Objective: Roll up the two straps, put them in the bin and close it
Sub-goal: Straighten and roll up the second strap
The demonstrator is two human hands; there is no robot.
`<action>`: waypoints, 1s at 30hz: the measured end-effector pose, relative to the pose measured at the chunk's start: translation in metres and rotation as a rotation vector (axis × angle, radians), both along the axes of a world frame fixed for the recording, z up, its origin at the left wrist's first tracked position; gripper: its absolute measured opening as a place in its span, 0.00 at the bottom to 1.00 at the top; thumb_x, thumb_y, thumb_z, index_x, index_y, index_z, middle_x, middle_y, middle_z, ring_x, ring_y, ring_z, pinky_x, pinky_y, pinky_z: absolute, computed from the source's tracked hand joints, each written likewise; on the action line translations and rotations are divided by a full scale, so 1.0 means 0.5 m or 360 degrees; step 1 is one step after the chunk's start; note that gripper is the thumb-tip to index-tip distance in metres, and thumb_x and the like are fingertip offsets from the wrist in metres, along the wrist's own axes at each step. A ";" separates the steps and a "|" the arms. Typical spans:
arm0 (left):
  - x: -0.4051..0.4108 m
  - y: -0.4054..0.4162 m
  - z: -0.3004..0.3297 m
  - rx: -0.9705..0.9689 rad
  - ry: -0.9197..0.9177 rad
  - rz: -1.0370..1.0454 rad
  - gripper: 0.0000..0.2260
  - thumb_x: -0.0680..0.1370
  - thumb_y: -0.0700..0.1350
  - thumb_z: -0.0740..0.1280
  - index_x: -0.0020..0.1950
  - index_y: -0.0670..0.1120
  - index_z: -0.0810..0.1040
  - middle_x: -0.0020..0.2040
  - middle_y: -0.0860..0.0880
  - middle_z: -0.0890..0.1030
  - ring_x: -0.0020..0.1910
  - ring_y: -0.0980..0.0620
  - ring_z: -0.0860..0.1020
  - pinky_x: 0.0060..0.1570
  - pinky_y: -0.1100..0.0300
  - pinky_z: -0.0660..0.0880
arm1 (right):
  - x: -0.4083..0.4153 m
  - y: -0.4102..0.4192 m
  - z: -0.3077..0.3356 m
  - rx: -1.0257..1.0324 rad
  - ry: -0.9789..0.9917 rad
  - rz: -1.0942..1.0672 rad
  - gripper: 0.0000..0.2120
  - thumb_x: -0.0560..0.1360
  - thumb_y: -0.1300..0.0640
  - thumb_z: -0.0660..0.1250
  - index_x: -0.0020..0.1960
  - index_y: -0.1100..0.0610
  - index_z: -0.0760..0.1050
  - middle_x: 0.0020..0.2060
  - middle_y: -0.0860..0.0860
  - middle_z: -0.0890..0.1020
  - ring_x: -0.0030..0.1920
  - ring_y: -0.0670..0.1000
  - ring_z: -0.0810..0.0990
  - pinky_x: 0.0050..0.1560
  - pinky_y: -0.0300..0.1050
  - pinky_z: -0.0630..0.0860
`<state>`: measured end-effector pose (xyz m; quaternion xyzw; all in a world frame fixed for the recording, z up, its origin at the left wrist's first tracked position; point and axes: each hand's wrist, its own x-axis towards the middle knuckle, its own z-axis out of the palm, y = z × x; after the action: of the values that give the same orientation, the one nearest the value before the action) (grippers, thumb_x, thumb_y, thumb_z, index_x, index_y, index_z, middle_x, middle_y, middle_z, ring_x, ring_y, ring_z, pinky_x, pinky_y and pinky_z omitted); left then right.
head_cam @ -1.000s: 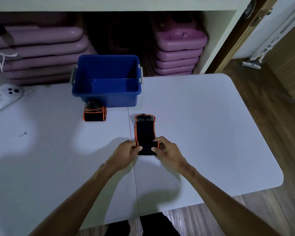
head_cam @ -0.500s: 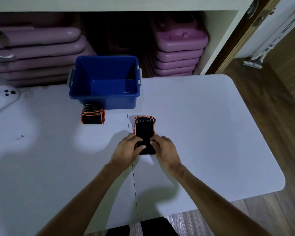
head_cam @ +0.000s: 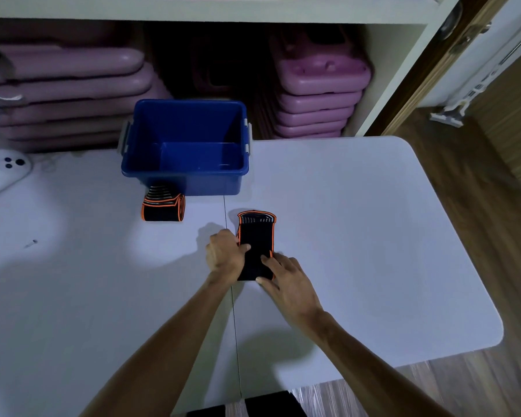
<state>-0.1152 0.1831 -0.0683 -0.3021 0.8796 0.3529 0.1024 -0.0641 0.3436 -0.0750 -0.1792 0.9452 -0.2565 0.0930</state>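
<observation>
White desk [head_cam: 358, 221] spread wide, blue bin [head_cam: 185, 149] open at its far edge, no lid in sight. 1 strap [head_cam: 163, 206] sits rolled just in front of the bin; strap 2 [head_cam: 256, 236] lies flat beside the desk seam, its far end not yet wound. Left hand [head_cam: 224, 255] pinches the near left edge, right hand [head_cam: 286, 279] presses fingers on the near right corner. Rolling strap 2 looks to be the step; next, tuck that near end tight and roll away evenly.

White table [head_cam: 358, 236], wood floor [head_cam: 494, 182], dim light.
</observation>
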 end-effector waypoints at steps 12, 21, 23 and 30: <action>-0.013 -0.012 -0.002 0.0106 -0.0107 0.0046 0.04 0.73 0.41 0.71 0.45 0.42 0.83 0.45 0.45 0.84 0.45 0.44 0.82 0.39 0.60 0.74 | -0.003 0.000 0.004 -0.0104 -0.0009 0.0020 0.18 0.76 0.51 0.69 0.64 0.55 0.73 0.74 0.51 0.66 0.63 0.52 0.68 0.58 0.46 0.76; -0.011 -0.032 0.004 -0.0061 -0.0044 -0.0270 0.04 0.75 0.40 0.67 0.48 0.42 0.78 0.49 0.42 0.81 0.50 0.40 0.79 0.46 0.54 0.75 | -0.023 0.003 0.010 0.0092 0.0012 0.0153 0.22 0.75 0.51 0.71 0.65 0.58 0.71 0.62 0.52 0.79 0.59 0.55 0.75 0.51 0.50 0.78; 0.005 -0.035 0.014 -0.0157 0.0075 -0.0395 0.05 0.75 0.38 0.64 0.50 0.41 0.76 0.50 0.41 0.79 0.48 0.39 0.79 0.47 0.49 0.77 | -0.024 0.003 0.009 0.0093 0.0004 0.0161 0.23 0.75 0.50 0.70 0.66 0.57 0.70 0.63 0.51 0.78 0.58 0.55 0.76 0.51 0.50 0.77; 0.165 -0.107 0.024 -0.0204 0.0409 -0.1365 0.27 0.75 0.60 0.66 0.71 0.51 0.68 0.70 0.56 0.69 0.66 0.57 0.69 0.66 0.57 0.68 | -0.023 0.017 -0.003 0.0107 0.0042 0.0248 0.23 0.77 0.48 0.67 0.68 0.55 0.68 0.70 0.48 0.73 0.61 0.55 0.73 0.55 0.53 0.77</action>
<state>-0.0328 0.1297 -0.0564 0.1301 0.9509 0.2581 0.1104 -0.0755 0.3519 -0.0767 -0.2523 0.9376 -0.2142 0.1063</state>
